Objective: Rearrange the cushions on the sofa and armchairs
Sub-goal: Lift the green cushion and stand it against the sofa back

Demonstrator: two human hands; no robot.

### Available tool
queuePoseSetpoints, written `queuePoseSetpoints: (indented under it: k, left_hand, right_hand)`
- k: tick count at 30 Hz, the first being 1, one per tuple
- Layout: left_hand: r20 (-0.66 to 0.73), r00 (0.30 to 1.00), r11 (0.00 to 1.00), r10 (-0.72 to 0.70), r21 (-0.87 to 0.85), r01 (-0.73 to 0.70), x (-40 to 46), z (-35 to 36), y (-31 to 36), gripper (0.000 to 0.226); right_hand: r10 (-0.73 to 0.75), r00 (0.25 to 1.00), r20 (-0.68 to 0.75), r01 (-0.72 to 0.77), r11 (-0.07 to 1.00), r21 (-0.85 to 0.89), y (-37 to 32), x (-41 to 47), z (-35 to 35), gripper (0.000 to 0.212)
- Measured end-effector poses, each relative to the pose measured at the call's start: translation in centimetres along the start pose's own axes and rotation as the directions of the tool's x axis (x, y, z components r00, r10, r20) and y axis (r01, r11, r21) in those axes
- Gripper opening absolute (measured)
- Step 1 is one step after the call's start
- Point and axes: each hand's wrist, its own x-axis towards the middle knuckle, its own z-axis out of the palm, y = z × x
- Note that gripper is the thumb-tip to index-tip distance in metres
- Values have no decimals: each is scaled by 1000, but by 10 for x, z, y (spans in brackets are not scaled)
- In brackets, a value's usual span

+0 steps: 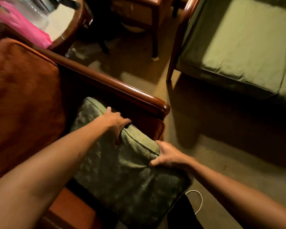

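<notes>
A green patterned cushion [122, 172] lies tilted on the seat of a wooden armchair, against its polished armrest [116, 90]. My left hand [117, 124] grips the cushion's far top edge, fingers curled over the piping. My right hand [168, 156] pinches the cushion's right edge, bunching the fabric. An orange-brown back cushion [21, 103] stands at the left of the chair. The orange seat pad [69, 210] shows below my left forearm.
A sofa with olive-green seat cushions [241, 47] and a wooden frame stands at the upper right. A round table [68, 22] with a pink cloth [28, 30] is at the top left. Carpeted floor [196, 146] lies between. A white cable [199, 200] hangs near the bottom.
</notes>
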Motion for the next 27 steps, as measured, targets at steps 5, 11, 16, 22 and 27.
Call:
queuePoseSetpoints:
  k: [5,11,16,22,27]
  left_hand:
    - [-86,991,967,106,243,-82,-81,-11,-12,116]
    - [-361,889,951,282,225,-210,-126,2,9,92]
    - [-419,829,920,369,291,-263,-139,-42,37,76]
    - [-420,821,922,387,160,-352,-142,-85,121,64]
    - [-503,773,910,386,70,-408,-125,-160,229,54]
  right_hand:
    - [-151,986,-76,129,962,-239,-41,-83,8,61]
    - [-126,970,-206,71,964,-258,-45,-160,20,64]
    - [-107,938,-329,19,966,-258,-44,-211,6,60]
    - [-62,881,-470,-123,927,-353,-6,-292,-40,39]
    - [-57,811,-583,-266,850,-454,77,-366,-120,26]
